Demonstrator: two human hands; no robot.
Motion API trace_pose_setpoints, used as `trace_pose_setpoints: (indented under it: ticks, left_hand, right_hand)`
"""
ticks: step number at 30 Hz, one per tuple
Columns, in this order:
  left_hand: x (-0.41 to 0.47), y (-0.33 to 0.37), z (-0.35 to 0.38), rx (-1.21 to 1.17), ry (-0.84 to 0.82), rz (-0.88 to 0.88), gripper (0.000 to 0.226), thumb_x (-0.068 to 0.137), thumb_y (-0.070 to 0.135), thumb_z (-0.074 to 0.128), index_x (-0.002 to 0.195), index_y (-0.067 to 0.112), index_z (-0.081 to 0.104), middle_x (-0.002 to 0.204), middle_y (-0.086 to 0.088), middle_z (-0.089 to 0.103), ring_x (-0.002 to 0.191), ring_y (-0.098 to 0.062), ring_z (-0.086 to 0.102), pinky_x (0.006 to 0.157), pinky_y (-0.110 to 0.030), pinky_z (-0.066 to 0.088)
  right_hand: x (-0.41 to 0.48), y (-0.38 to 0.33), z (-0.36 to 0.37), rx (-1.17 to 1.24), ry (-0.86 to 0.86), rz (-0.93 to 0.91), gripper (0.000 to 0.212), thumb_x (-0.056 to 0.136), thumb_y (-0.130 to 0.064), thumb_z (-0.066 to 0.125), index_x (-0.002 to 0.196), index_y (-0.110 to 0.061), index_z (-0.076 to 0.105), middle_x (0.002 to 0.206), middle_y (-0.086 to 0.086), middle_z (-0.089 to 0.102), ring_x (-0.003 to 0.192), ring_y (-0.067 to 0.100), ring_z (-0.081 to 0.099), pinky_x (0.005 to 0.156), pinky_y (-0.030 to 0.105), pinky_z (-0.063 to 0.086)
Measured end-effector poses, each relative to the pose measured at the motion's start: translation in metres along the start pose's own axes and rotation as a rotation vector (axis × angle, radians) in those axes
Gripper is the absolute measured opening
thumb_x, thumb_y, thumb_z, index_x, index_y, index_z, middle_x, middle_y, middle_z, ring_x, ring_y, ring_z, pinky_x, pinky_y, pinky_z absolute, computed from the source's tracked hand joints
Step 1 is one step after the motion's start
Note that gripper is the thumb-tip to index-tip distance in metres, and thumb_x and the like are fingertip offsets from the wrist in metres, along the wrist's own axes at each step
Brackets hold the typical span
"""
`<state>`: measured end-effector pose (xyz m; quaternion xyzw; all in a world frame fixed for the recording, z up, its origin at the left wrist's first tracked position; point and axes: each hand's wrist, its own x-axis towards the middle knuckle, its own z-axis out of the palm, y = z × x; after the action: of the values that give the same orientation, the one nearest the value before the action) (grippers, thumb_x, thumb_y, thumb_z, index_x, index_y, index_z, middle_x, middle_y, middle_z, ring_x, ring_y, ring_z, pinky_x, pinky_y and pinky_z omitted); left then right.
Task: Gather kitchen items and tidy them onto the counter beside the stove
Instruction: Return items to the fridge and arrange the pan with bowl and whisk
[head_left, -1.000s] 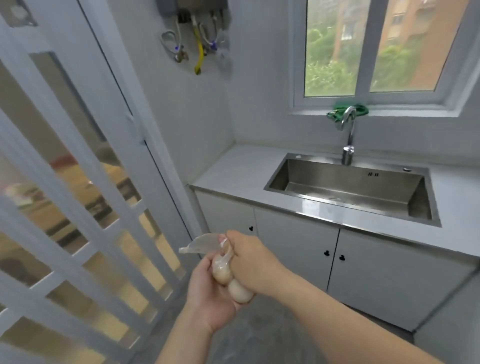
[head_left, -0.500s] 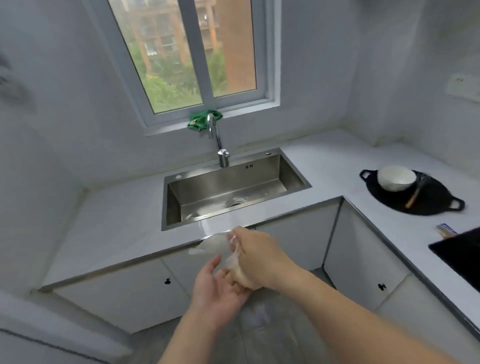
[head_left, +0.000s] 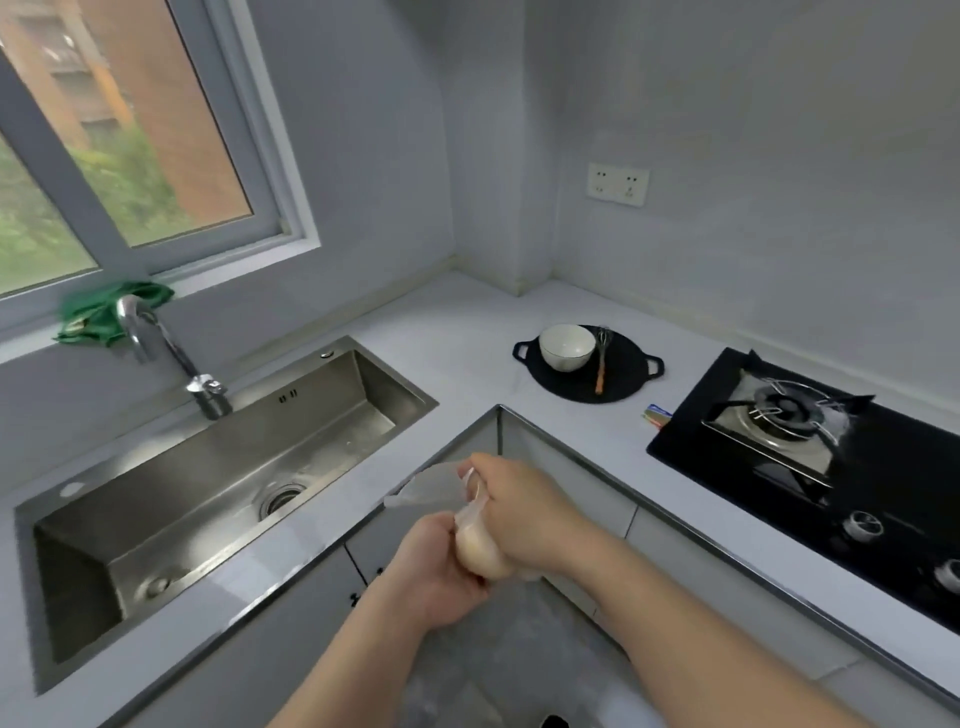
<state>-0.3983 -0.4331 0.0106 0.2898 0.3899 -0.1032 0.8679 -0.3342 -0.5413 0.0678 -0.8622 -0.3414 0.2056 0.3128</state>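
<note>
A clear plastic bag of pale eggs (head_left: 479, 546) hangs before the white counter (head_left: 587, 441) corner, right hand (head_left: 524, 512) gripping its neck, left hand (head_left: 441, 577) cupping it from below; beyond, a black round pan (head_left: 623, 382) sits beside the black gas stove (head_left: 810, 457)

Right grip (head_left: 519, 512) pinches the clear bag (head_left: 475, 545) from above; left grip (head_left: 441, 571) cups it beneath.

Green crumpled cloth (head_left: 111, 312) upper left, white ceramic bowl (head_left: 566, 347) plus round black pan (head_left: 626, 387) mid-right, black glass stove (head_left: 883, 499) far right, clear plastic bag (head_left: 475, 545) showing beige, centre.
</note>
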Motion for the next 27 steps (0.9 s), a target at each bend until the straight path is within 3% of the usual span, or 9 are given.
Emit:
trace_pose_setpoints:
  ticks: [2, 3, 6, 9, 12, 15, 18, 21, 27]
  left_hand:
    - [0.02, 0.013, 0.014, 0.05, 0.0, -0.002, 0.034, 0.09, 0.011, 0.045, 0.109, 0.004, 0.071, 0.11, -0.013, 0.071, 0.103, -0.032, 0.067, 0.1, -0.039, 0.048]
    - [0.038, 0.024, 0.024, 0.077, -0.006, -0.003, 0.037, 0.085, 0.007, 0.045, 0.115, 0.004, 0.068, 0.111, -0.013, 0.069, 0.105, -0.033, 0.064, 0.104, -0.039, 0.045]
    - [0.07, 0.047, 0.046, 0.107, 0.006, 0.026, 0.04, 0.069, -0.004, 0.036, 0.09, 0.003, 0.069, 0.081, -0.012, 0.068, 0.079, -0.027, 0.06, 0.074, -0.034, 0.047]
    - [0.096, 0.076, 0.063, 0.116, 0.027, 0.071, 0.048, 0.066, -0.007, 0.029, 0.071, 0.005, 0.075, 0.07, -0.009, 0.059, 0.059, -0.019, 0.041, 0.062, -0.029, 0.037]
    - [0.13, 0.109, 0.067, -0.042, 0.069, 0.021, 0.032, 0.071, 0.002, 0.037, 0.08, 0.008, 0.067, 0.071, -0.006, 0.055, 0.06, -0.019, 0.042, 0.063, -0.029, 0.037]
    - [0.164, 0.143, 0.074, -0.013, 0.137, -0.032, 0.01, 0.081, 0.017, 0.047, 0.079, 0.011, 0.055, 0.063, -0.004, 0.056, 0.06, -0.021, 0.054, 0.067, -0.029, 0.041]
    - [0.206, 0.18, 0.08, 0.105, 0.138, -0.071, 0.037, 0.097, 0.04, 0.042, 0.092, 0.006, 0.055, 0.074, -0.009, 0.063, 0.063, -0.025, 0.063, 0.066, -0.031, 0.045]
    - [0.253, 0.22, 0.084, 0.249, 0.022, -0.113, 0.059, 0.098, 0.055, 0.034, 0.113, 0.004, 0.059, 0.099, -0.017, 0.066, 0.073, -0.026, 0.066, 0.068, -0.033, 0.047]
    - [0.308, 0.276, 0.095, 0.377, -0.069, -0.152, 0.032, 0.099, 0.04, 0.04, 0.104, 0.019, 0.063, 0.111, -0.009, 0.07, 0.095, -0.031, 0.071, 0.079, -0.035, 0.05]
  right_hand:
    - [0.016, 0.013, -0.011, 0.005, 0.037, 0.024, 0.04, 0.092, -0.01, 0.038, 0.126, -0.025, 0.055, 0.121, -0.001, 0.064, 0.108, 0.021, 0.06, 0.091, 0.036, 0.049]
    - [0.032, 0.025, -0.021, 0.016, 0.059, 0.029, 0.039, 0.093, -0.009, 0.038, 0.125, -0.024, 0.055, 0.12, -0.001, 0.064, 0.107, 0.02, 0.06, 0.091, 0.036, 0.049]
    - [0.072, 0.045, -0.045, 0.048, 0.084, 0.058, 0.03, 0.094, -0.009, 0.036, 0.112, -0.019, 0.058, 0.113, 0.002, 0.065, 0.102, 0.022, 0.06, 0.091, 0.04, 0.049]
    - [0.121, 0.062, -0.067, 0.032, 0.074, 0.076, 0.029, 0.089, -0.012, 0.033, 0.103, -0.021, 0.056, 0.107, 0.002, 0.064, 0.098, 0.025, 0.059, 0.086, 0.043, 0.051]
    - [0.17, 0.071, -0.082, -0.062, 0.069, 0.074, 0.021, 0.09, -0.011, 0.032, 0.081, -0.026, 0.044, 0.091, -0.001, 0.06, 0.092, 0.026, 0.055, 0.078, 0.034, 0.041]
    - [0.215, 0.07, -0.096, -0.161, 0.08, 0.055, 0.022, 0.093, -0.006, 0.033, 0.089, -0.026, 0.042, 0.1, 0.003, 0.064, 0.088, 0.023, 0.046, 0.084, 0.034, 0.031]
    - [0.256, 0.073, -0.105, -0.13, 0.065, 0.071, 0.028, 0.092, -0.008, 0.038, 0.111, -0.021, 0.054, 0.104, -0.005, 0.062, 0.091, 0.02, 0.047, 0.089, 0.032, 0.033]
    - [0.304, 0.081, -0.103, -0.096, 0.071, 0.119, 0.031, 0.088, -0.01, 0.044, 0.116, -0.018, 0.054, 0.101, 0.001, 0.062, 0.099, 0.028, 0.057, 0.077, 0.029, 0.035]
    - [0.369, 0.089, -0.11, -0.093, 0.019, 0.223, 0.031, 0.086, -0.015, 0.055, 0.116, -0.022, 0.053, 0.08, -0.012, 0.048, 0.084, 0.02, 0.054, 0.058, 0.025, 0.036]
